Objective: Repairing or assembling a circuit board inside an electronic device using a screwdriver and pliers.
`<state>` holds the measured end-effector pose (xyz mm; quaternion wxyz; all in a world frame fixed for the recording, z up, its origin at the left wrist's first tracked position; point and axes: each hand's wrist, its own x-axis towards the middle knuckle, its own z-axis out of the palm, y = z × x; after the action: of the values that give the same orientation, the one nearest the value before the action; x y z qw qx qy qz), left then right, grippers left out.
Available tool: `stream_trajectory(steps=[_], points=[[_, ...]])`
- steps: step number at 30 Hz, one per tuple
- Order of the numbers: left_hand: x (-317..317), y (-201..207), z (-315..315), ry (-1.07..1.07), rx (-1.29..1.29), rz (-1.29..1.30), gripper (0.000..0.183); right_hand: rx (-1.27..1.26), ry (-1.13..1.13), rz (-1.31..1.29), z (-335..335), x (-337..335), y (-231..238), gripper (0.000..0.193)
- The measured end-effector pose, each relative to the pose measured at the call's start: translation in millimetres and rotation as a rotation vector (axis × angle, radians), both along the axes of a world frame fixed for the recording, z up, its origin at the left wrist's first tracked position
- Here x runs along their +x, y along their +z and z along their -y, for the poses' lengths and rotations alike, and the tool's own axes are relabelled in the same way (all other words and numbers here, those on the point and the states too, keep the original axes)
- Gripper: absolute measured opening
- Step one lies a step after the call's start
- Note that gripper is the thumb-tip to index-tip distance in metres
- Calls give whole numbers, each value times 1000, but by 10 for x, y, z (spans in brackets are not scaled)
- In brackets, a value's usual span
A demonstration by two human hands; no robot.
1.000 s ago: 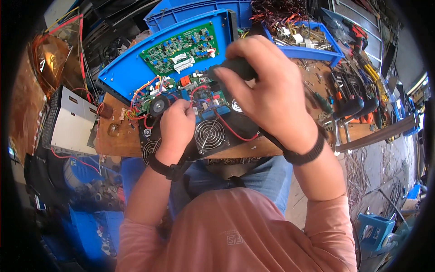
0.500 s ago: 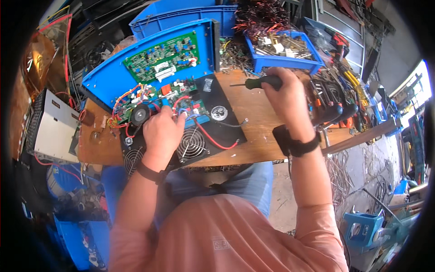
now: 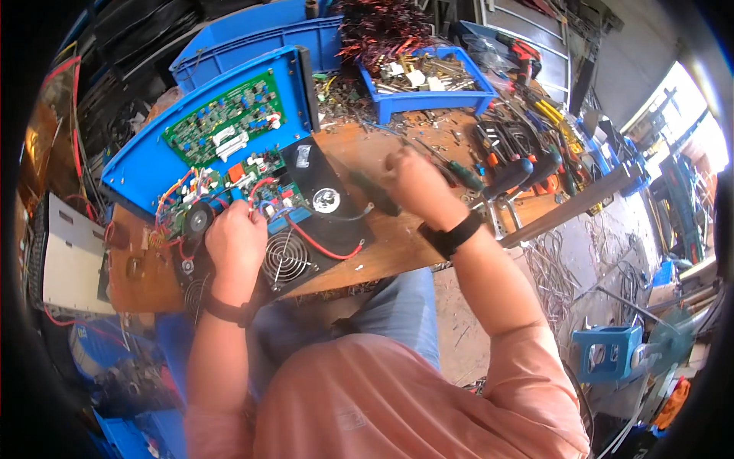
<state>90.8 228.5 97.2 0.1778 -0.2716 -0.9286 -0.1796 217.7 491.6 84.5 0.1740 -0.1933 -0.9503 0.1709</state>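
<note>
My left hand (image 3: 236, 239) is at the lower circuit board (image 3: 264, 172) of an opened blue device case (image 3: 126, 164). Its fingers are pinched at the board's edge, between a black ring-shaped coil (image 3: 199, 219) and a red wire (image 3: 325, 246); what they grip is hidden. Over the wooden table my right hand (image 3: 420, 187) is bent with fingers curled. A dark green screwdriver (image 3: 375, 193), smeared by motion, is just left of it; whether the fingers still touch it cannot be told. A green-handled screwdriver (image 3: 465, 176) lies beyond that hand.
Behind stands a blue bin (image 3: 436, 102) of metal pieces, with a heap of copper wire (image 3: 382, 30) beside it. Pliers and other hand tools (image 3: 520, 153) crowd the table's right side. Fan grilles (image 3: 286, 258) sit on the black panel. A pale metal box (image 3: 73, 256) stands at left.
The view has shifted, with the bench now further left in the picture. My right hand has come down and nearer, and the screwdriver has swung from level to slanting. My left hand stays at the board.
</note>
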Motion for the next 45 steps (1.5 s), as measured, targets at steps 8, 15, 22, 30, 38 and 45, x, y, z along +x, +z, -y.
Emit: stream_trajectory(steps=[8,15,22,30,38,45], points=[[36,-36,-5,-39,159,42,14,285,-302,525,-505,114,27,31],[1,-50,16,-42,229,171,15,258,-311,511,-530,132,-93,36],[-29,-16,-7,-19,228,213,16,226,-329,519,-746,82,-337,37],[-31,-45,-48,-45,232,207,14,-478,-253,247,-606,115,100,34],[-40,-135,0,-42,277,170,12,-2007,391,-522,95,345,337,30],[-8,-92,22,-19,270,170,12,-1708,533,-94,376,330,569,39]])
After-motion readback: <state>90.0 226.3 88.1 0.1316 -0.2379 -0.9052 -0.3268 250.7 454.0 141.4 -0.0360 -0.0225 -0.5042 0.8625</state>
